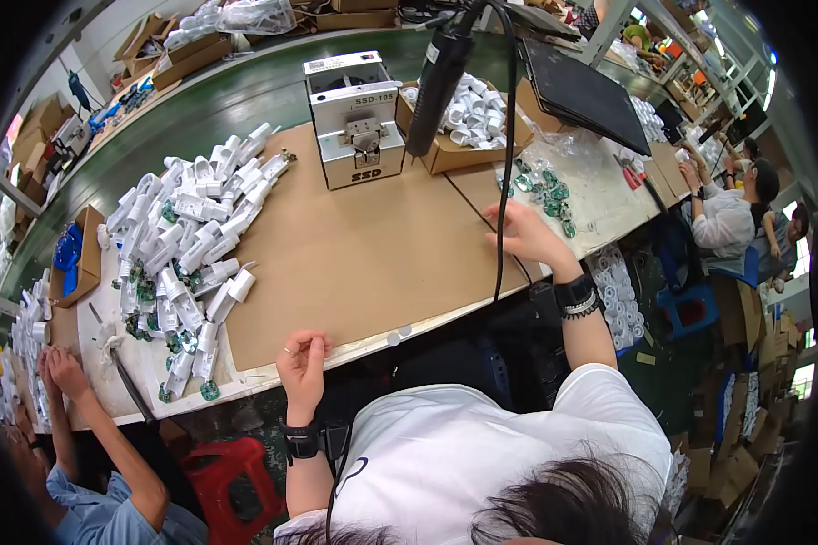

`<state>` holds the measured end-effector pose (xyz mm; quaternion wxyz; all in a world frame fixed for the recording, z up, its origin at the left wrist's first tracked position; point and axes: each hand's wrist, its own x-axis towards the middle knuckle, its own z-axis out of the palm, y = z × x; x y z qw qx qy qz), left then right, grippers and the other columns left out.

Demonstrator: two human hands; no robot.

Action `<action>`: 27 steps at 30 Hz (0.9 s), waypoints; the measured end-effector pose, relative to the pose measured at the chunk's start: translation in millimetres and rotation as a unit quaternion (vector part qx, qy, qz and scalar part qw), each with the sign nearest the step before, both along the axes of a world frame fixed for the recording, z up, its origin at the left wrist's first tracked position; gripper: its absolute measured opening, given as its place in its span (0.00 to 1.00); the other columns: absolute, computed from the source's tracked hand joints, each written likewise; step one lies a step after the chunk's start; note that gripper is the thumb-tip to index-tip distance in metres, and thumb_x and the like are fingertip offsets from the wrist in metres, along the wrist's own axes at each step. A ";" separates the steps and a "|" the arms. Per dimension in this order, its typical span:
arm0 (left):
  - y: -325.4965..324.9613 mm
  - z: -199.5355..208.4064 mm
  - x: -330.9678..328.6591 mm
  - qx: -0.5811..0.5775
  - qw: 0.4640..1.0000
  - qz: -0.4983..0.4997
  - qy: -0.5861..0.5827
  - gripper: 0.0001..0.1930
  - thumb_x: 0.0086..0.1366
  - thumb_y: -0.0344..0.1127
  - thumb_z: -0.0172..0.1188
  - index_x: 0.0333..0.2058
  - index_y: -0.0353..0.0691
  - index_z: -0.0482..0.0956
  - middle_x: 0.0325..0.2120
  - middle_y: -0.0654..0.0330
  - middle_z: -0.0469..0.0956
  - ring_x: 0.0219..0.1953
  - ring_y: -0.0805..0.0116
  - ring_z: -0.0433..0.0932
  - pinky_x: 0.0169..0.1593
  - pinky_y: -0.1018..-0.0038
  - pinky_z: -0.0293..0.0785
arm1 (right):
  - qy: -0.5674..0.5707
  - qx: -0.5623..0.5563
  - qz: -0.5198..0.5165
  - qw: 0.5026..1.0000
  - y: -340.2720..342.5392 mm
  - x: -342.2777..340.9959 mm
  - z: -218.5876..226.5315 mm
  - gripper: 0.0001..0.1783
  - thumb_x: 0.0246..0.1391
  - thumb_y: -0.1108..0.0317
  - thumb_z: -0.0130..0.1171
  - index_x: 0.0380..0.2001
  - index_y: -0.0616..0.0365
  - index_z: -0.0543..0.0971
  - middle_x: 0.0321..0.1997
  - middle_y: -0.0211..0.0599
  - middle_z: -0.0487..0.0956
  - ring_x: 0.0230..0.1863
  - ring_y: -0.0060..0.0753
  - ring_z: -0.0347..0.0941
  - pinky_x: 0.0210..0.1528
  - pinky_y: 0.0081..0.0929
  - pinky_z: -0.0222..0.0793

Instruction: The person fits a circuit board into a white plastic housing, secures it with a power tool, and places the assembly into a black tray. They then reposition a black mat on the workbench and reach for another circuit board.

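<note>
My left hand (303, 365) is at the near edge of a brown board (336, 263), its fingers curled together. Whatever they may pinch is too small or hidden to make out. Over the board's right side, my right hand (523, 231) has its fingers apart and nothing visible in them, close to a hanging black cable (501, 182). Small green circuit boards (547, 189) lie just beyond it. A silver box-shaped machine (354, 118) with a small metal fixture on its front stands at the board's far edge. White plastic housings (191, 227) are heaped to the left, several with green boards attached.
A cardboard box (468, 156) of white parts sits right of the machine, under a black cylindrical device (441, 86). A dark flat panel (582, 95) is behind. Red-handled pliers (629, 174) lie far right. At left are a co-worker's hands (62, 371) and a red stool (236, 486).
</note>
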<state>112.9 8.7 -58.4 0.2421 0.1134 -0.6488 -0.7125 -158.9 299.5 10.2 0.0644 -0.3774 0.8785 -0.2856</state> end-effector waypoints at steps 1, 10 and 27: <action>-1.1 -0.8 0.3 -0.001 1.000 -0.002 0.001 0.04 0.62 0.24 0.49 0.33 0.33 0.72 0.26 0.62 0.73 0.28 0.78 0.71 0.34 0.82 0.69 | 0.008 0.006 -0.016 1.000 -0.6 7.8 -2.1 0.20 0.39 0.72 0.60 0.40 0.60 0.71 0.35 0.38 0.73 0.34 0.32 0.72 0.34 0.26 0.69; 4.2 0.2 -3.0 -0.026 1.000 0.013 0.008 0.04 0.63 0.26 0.48 0.33 0.34 0.72 0.25 0.62 0.73 0.26 0.78 0.70 0.32 0.83 0.67 | 0.001 -0.018 -0.076 0.997 -13.8 27.3 -14.8 0.15 0.34 0.76 0.57 0.31 0.60 0.71 0.20 0.38 0.72 0.23 0.36 0.71 0.28 0.29 0.67; 4.9 -2.6 -0.9 -0.041 0.999 0.028 0.008 0.04 0.63 0.27 0.49 0.33 0.35 0.73 0.24 0.63 0.73 0.27 0.79 0.71 0.32 0.84 0.68 | 0.064 -0.171 -0.087 0.979 -0.6 61.7 -28.1 0.09 0.41 0.77 0.53 0.30 0.62 0.70 0.21 0.33 0.69 0.20 0.25 0.67 0.24 0.20 0.65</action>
